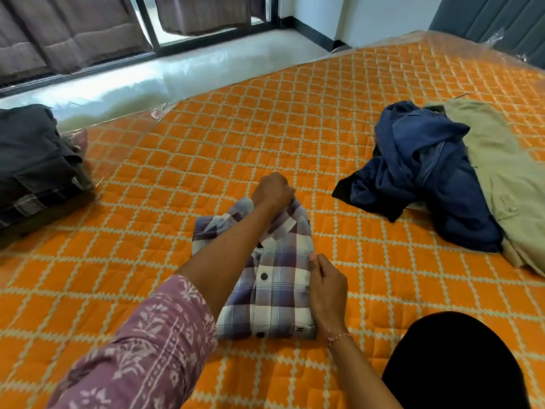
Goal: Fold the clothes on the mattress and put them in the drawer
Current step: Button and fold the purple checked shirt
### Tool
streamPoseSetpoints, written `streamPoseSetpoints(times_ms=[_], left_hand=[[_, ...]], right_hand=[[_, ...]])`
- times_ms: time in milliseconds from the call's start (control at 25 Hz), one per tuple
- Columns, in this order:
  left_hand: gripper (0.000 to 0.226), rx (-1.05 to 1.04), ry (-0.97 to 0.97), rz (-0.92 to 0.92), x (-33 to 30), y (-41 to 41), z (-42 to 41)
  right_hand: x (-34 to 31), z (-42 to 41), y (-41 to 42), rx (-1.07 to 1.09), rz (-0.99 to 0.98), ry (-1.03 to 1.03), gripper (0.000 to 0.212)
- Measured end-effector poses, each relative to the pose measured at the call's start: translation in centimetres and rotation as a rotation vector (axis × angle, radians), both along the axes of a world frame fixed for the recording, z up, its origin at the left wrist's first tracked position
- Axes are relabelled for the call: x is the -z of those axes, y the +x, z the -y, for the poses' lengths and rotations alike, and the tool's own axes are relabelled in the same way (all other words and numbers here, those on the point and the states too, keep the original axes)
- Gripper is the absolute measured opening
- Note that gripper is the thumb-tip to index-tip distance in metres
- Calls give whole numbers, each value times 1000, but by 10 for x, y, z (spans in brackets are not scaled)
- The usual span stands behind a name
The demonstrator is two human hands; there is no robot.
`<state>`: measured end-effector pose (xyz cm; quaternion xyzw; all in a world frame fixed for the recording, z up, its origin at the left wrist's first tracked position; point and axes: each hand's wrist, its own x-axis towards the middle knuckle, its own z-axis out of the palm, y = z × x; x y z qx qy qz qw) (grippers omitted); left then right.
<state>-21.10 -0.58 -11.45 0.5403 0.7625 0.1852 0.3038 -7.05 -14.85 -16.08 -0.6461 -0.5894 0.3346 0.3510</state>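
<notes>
Clothes (436, 172) lie heaped right of the plaid shirt (274, 278).

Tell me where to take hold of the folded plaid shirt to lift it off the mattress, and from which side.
Take the plaid shirt by its two long side edges, one hand from each side, fingers slid underneath. It lies flat as a narrow rectangle on the mattress, so a grip from above at one end would probably let the folds fall open.

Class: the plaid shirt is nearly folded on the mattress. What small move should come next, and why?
Probably tuck and flatten the collar end: the left hand grips the far edge of the plaid shirt, which looks rumpled there, while the right hand pinches the neat right side.
</notes>
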Motion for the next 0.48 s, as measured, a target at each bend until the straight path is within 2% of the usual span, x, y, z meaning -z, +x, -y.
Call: streamPoseSetpoints(times_ms=[120,200,240,280,360,480], left_hand=[[36,-97,51,-54,21,1,13],[36,-91,108,-167,25,5,17],[32,-67,183,-230,22,5,17],[30,-19,265,-288,14,2,16],[30,71,359,-305,0,-14,24],[31,-9,419,-124,7,-60,60]], right_hand=[[-1,-1,14,-30,7,-63,42],[-5,0,17,-18,130,-144,33],[-8,4,14,32,236,-104,25],[-11,8,9,67,344,-25,27],[-17,18,-16,-75,458,109,61],[-13,18,-57,-408,567,133,87]])
